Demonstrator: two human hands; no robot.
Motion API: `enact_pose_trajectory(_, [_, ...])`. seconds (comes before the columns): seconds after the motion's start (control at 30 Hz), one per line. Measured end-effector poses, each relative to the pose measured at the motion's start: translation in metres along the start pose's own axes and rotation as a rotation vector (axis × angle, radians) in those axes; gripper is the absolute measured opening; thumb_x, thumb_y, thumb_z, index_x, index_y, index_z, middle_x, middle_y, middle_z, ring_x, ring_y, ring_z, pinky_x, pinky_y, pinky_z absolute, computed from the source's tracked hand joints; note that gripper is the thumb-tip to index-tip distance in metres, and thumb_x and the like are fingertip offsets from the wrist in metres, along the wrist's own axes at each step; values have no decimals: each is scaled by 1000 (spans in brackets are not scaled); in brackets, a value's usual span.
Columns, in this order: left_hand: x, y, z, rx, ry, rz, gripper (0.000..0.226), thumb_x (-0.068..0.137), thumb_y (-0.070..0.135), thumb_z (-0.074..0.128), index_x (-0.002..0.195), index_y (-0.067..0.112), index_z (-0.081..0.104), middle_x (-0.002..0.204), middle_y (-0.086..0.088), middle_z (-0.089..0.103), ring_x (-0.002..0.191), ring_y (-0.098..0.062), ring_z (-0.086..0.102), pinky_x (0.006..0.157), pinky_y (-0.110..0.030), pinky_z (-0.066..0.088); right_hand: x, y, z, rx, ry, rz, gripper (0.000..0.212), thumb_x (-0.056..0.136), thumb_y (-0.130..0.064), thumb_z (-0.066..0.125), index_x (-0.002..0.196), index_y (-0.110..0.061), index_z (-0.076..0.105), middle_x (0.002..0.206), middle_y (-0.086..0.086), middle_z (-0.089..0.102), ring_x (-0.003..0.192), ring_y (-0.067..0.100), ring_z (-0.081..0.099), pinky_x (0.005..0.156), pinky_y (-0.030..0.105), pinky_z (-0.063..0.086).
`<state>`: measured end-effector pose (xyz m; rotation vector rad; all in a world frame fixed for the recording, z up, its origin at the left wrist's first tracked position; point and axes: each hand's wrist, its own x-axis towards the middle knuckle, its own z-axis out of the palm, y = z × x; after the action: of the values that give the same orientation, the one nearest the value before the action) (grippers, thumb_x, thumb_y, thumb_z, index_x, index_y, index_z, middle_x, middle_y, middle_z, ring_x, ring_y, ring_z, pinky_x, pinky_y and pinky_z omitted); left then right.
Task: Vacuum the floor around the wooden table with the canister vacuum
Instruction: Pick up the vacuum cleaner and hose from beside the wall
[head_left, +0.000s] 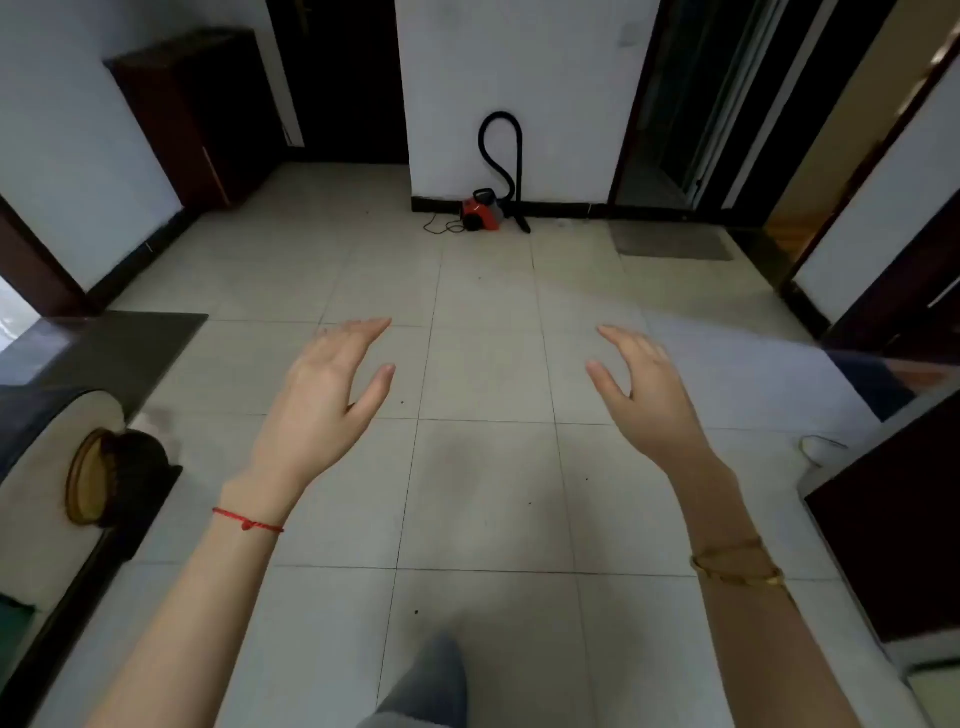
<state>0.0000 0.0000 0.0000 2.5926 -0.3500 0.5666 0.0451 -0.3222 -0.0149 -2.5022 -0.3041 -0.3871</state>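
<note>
Two hands, the left hand (324, 395) and right hand (647, 395), are spread out and hold nothing. The vacuum (483, 210) sits far off by the wall, untouched. All the floor (483, 467) is left to clean.

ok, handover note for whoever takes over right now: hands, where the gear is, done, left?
Left hand: open, empty, held out over the tiled floor.
Right hand: the same.
Canister vacuum: parked across the room at the foot of the white wall, hose looped up, cord on the floor.
Done: nothing visible; specks on the tiles.
Left: walk over, take the hose, vacuum.
</note>
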Motion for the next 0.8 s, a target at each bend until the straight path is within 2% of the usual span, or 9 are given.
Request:
enact_pose_trajectory(0.23, [80, -48, 51, 8, -12, -24, 44, 98, 33, 45, 139, 15, 42, 136, 0, 51, 131, -19, 41, 110, -47, 33, 86, 44, 50, -32, -40, -1, 55, 97, -48, 37, 141, -15, 44, 143, 3, 48, 136, 20, 39, 115, 43, 30])
enact_pose_trajectory(0.5, [246, -128, 101, -5, -12, -24, 47, 97, 35, 41, 139, 15, 43, 133, -5, 53, 129, -23, 44, 107, -47, 36, 262, 79, 94, 58, -36, 25, 49, 99, -41, 44, 143, -20, 41, 145, -4, 45, 136, 11, 35, 113, 28, 25])
enact_pose_trajectory(0.63, [332, -159, 123, 4, -1, -25, 45, 99, 30, 47, 140, 14, 43, 134, -5, 53, 129, -23, 44, 108, -47, 36, 346, 97, 107, 68, -33, 59, 50, 99, -42, 44, 144, -23, 39, 146, -7, 43, 137, 9, 33, 113, 26, 24])
enact_pose_trajectory(0.8, [419, -191, 156, -21, -65, -10, 48, 98, 35, 43, 142, 16, 41, 136, -4, 51, 130, -21, 43, 108, -40, 36, 422, 121, 127, 82, -32, 103, 51, 97, -42, 44, 144, -21, 40, 144, -6, 45, 135, 8, 35, 110, 21, 23])
